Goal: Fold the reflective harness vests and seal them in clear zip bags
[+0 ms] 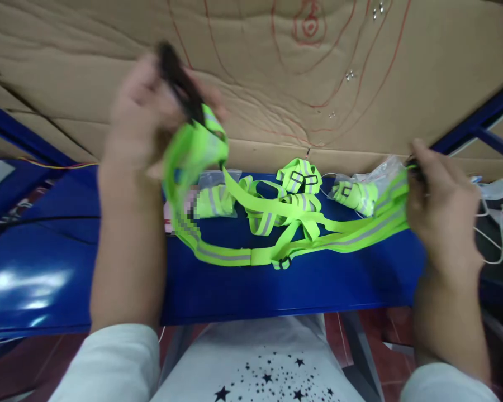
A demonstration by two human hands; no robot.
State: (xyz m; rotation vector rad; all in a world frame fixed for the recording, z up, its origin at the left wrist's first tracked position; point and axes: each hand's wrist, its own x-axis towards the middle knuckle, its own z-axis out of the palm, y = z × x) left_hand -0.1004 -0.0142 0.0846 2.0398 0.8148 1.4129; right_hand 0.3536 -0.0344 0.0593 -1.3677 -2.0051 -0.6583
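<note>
Straps [224,257], neon yellow-green, grey-striped, black-buckled

White top [230,357], scattered black stars [267,378] of mixed sizes, plain pale sleeves [113,360], bare hands [446,195]

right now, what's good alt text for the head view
A person's left hand and right hand hold a bright green reflective strap between them over a blue table. Behind it lie more straps, some in clear bags.
</note>
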